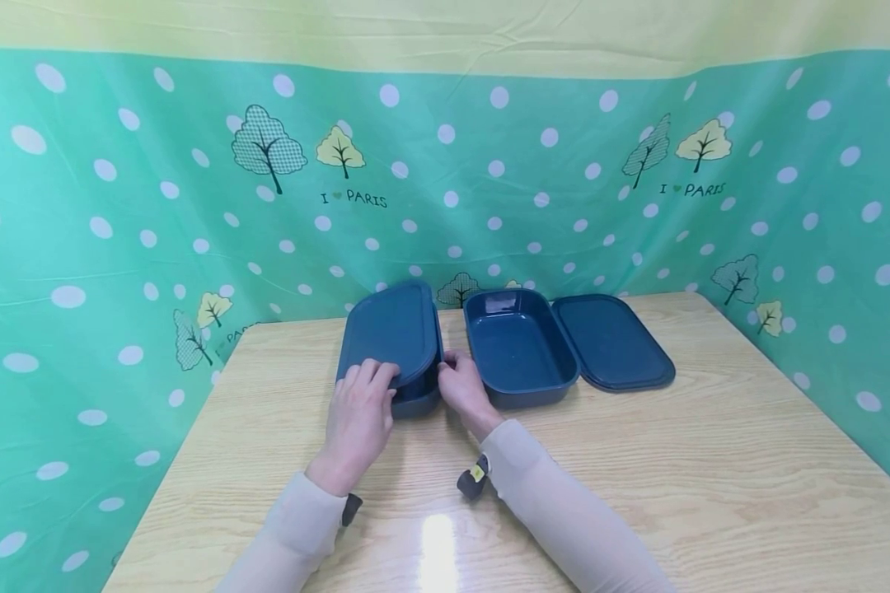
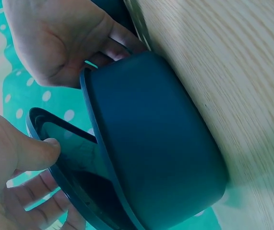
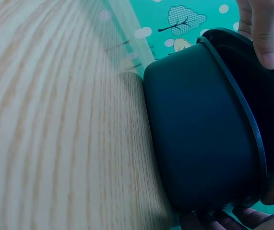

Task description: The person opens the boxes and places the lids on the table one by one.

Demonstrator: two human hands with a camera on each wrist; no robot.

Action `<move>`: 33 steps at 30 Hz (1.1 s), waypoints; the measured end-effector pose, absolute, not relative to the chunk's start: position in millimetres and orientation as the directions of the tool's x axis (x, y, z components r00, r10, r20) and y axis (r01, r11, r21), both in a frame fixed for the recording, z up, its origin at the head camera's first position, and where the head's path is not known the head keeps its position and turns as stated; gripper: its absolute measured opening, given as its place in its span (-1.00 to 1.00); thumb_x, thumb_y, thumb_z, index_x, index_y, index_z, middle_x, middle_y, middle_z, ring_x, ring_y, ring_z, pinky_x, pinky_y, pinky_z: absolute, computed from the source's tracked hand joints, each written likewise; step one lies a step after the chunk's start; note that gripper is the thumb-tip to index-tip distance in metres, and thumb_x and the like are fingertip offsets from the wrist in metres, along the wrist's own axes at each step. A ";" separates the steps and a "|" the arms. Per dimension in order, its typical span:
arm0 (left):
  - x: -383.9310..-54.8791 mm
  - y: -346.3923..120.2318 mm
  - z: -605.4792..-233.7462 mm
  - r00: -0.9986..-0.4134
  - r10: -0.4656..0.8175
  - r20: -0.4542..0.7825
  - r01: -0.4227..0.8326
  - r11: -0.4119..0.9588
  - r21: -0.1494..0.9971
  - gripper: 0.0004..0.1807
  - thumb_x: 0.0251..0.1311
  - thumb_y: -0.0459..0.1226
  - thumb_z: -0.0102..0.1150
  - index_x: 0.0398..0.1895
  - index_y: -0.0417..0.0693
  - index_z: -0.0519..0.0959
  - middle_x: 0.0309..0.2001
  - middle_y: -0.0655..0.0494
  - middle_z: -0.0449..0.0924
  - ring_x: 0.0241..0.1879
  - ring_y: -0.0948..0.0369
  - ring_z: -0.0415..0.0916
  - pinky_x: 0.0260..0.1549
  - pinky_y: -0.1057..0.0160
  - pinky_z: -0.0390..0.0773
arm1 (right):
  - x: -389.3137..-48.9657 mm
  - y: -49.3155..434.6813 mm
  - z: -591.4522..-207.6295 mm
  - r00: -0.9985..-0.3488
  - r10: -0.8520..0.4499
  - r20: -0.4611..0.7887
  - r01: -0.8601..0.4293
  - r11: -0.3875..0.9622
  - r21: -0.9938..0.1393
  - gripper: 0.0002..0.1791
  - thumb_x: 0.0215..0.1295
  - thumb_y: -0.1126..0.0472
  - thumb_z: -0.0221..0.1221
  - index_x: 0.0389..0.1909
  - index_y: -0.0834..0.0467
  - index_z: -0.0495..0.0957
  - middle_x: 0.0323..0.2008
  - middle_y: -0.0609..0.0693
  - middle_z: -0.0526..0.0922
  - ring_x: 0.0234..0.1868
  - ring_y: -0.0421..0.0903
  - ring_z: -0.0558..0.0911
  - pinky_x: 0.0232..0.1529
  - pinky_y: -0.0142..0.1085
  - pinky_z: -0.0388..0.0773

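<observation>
A dark blue rectangular lid lies askew over a matching food container at the table's left. Its near edge is tilted up, leaving a gap above the rim in both wrist views. My left hand pinches that raised edge, the thumb on the underside and the fingers above. Against the container's right wall, my right hand grips the side, with fingers along the outer wall and the thumb near the rim.
Right of my right hand stands a second dark blue container, uncovered. A second lid lies flat beside it on the wooden table. A green dotted curtain hangs behind and at both sides.
</observation>
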State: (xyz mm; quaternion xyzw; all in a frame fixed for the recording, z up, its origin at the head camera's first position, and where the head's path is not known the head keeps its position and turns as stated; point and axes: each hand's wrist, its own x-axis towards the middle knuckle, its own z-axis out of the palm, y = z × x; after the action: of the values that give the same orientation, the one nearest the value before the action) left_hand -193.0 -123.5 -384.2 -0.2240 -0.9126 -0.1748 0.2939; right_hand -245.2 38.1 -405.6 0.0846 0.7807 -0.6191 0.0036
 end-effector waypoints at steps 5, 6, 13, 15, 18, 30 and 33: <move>-192.8 -124.0 -383.2 -0.733 0.297 0.612 0.506 0.839 0.199 -0.70 0.10 -0.45 0.28 -0.09 -0.07 0.54 -0.21 0.02 0.50 -0.24 0.03 0.42 -0.33 0.14 0.45 | -246.4 38.0 -407.0 -0.986 0.131 -0.099 0.127 0.225 -0.966 -0.61 0.41 0.26 -0.08 0.18 0.31 0.39 0.16 0.22 0.44 0.23 0.07 0.38 0.25 -0.04 0.31; -192.8 -124.1 -383.0 -0.732 0.296 0.613 0.507 0.838 0.200 -0.71 0.10 -0.45 0.27 -0.10 -0.07 0.54 -0.22 0.02 0.50 -0.24 0.03 0.42 -0.33 0.14 0.45 | -246.5 38.1 -407.1 -0.987 0.131 -0.094 0.122 0.224 -0.967 -0.62 0.41 0.26 -0.08 0.18 0.32 0.39 0.16 0.22 0.44 0.22 0.08 0.39 0.25 -0.04 0.32; -192.9 -125.7 -381.7 -0.727 0.291 0.622 0.514 0.832 0.211 -0.70 0.10 -0.46 0.27 -0.10 -0.08 0.53 -0.22 0.02 0.48 -0.25 0.02 0.41 -0.35 0.17 0.43 | -246.0 38.2 -407.0 -0.988 0.128 -0.090 0.118 0.226 -0.967 -0.62 0.41 0.26 -0.08 0.17 0.31 0.40 0.13 0.21 0.46 0.20 0.07 0.40 0.23 -0.05 0.34; -193.3 -126.2 -381.8 -0.725 0.290 0.625 0.516 0.830 0.213 -0.70 0.10 -0.47 0.26 -0.09 -0.09 0.53 -0.22 0.01 0.48 -0.26 0.02 0.41 -0.36 0.17 0.42 | -246.0 37.9 -407.1 -0.988 0.126 -0.090 0.117 0.224 -0.968 -0.62 0.41 0.26 -0.08 0.17 0.32 0.39 0.14 0.22 0.45 0.21 0.07 0.40 0.23 -0.05 0.33; -193.7 -126.6 -381.8 -0.723 0.290 0.627 0.518 0.827 0.216 -0.70 0.10 -0.47 0.26 -0.09 -0.09 0.52 -0.22 0.01 0.47 -0.26 0.02 0.40 -0.35 0.17 0.41 | -246.5 37.6 -407.8 -0.988 0.125 -0.092 0.119 0.222 -0.968 -0.60 0.41 0.26 -0.08 0.19 0.32 0.37 0.15 0.22 0.44 0.22 0.07 0.38 0.25 -0.04 0.31; -192.9 -127.3 -379.0 -0.739 0.272 0.617 0.507 0.827 0.242 -0.69 0.12 -0.47 0.25 -0.07 -0.10 0.52 -0.20 0.00 0.48 -0.23 0.02 0.40 -0.33 0.17 0.41 | -246.3 37.5 -408.2 -0.988 0.124 -0.089 0.115 0.222 -0.968 -0.58 0.41 0.25 -0.08 0.22 0.33 0.36 0.17 0.23 0.43 0.23 0.07 0.38 0.25 -0.05 0.32; -193.0 -127.5 -378.6 -0.738 0.270 0.618 0.510 0.823 0.249 -0.69 0.12 -0.47 0.24 -0.07 -0.10 0.52 -0.20 0.00 0.47 -0.24 0.02 0.40 -0.34 0.18 0.40 | -246.5 37.7 -408.4 -0.988 0.122 -0.090 0.115 0.217 -0.969 -0.59 0.41 0.25 -0.08 0.22 0.32 0.36 0.17 0.22 0.43 0.23 0.07 0.38 0.25 -0.04 0.32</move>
State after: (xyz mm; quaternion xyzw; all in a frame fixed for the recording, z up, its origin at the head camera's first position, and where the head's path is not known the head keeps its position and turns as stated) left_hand -193.0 -127.5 -378.6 -0.2147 -0.9092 -0.2057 0.2915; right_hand -246.5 37.7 -408.4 0.0761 0.7800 -0.6211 -0.0026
